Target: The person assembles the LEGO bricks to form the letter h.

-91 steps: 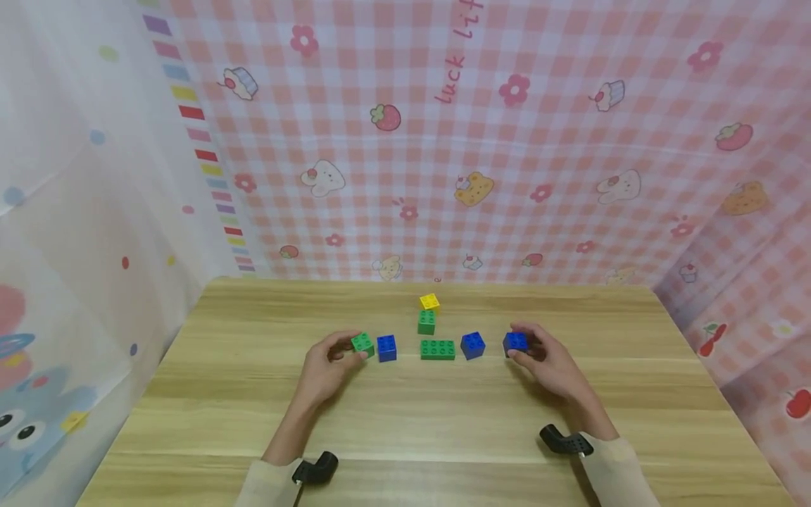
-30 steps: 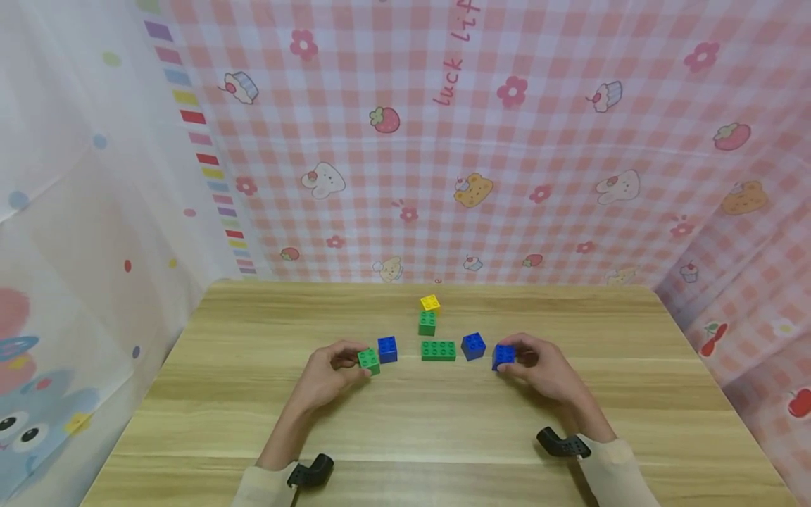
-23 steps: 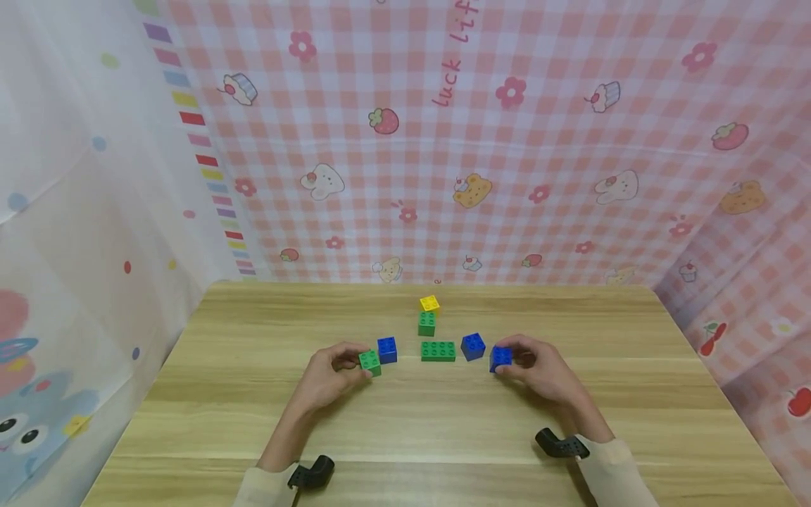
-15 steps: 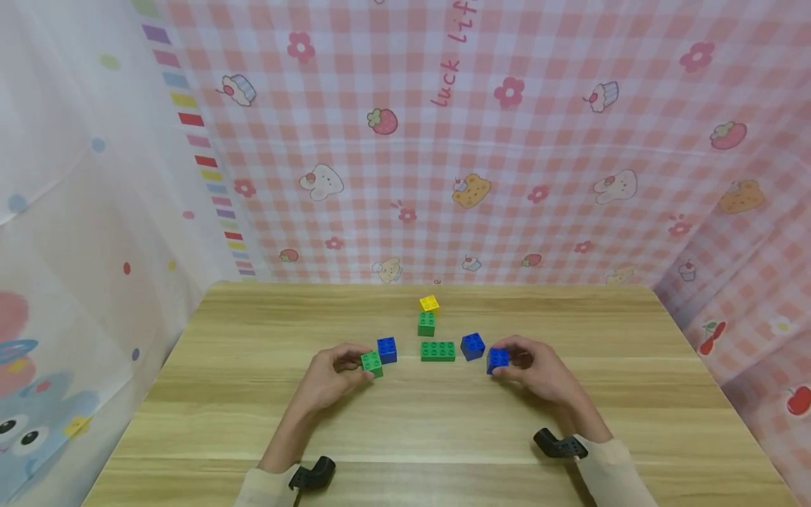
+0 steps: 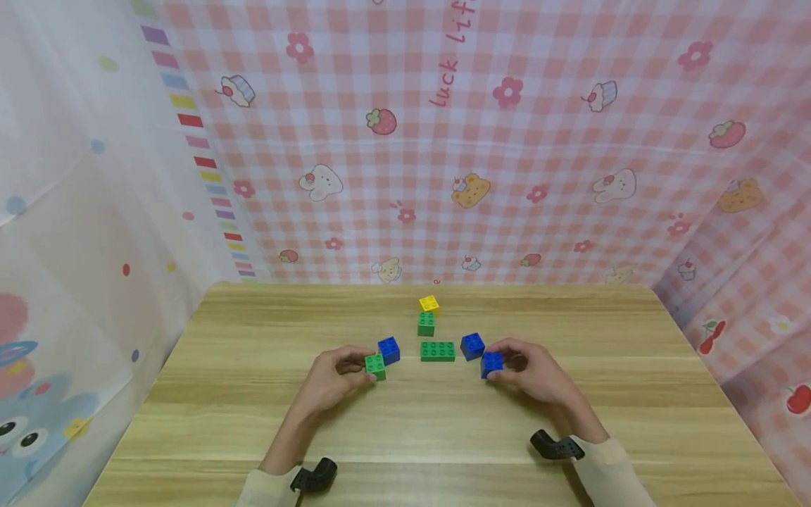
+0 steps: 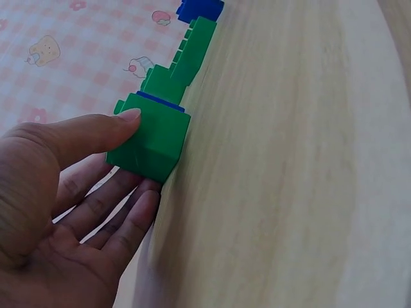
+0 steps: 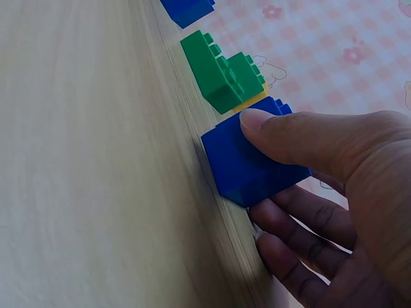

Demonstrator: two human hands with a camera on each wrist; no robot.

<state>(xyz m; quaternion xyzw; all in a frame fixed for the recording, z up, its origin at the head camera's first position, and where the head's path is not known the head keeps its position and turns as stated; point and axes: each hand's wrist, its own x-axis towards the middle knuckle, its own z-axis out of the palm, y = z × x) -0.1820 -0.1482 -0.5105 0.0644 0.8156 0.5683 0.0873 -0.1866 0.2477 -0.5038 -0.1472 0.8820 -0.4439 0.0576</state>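
My left hand pinches a small green toy brick between thumb and fingers, low over the table. Right at that brick's far right corner sits a blue brick, turned slightly; in the left wrist view the green one nearly hides it. On the other side my right hand grips another blue brick by its sides, thumb on the near face. A third blue brick stands just beyond it, up and to the left. Between the hands lies a long green brick with two rows of studs.
Behind the long brick stands a small green brick, with a yellow brick at its back. All rest on a wood-grain table. A pink checked cloth hangs along the table's far edge.
The right hand has brought its blue brick left and nearer, close to the other blue one. The left hand has moved its green brick right and nearer; the blue brick beside it has turned slightly.
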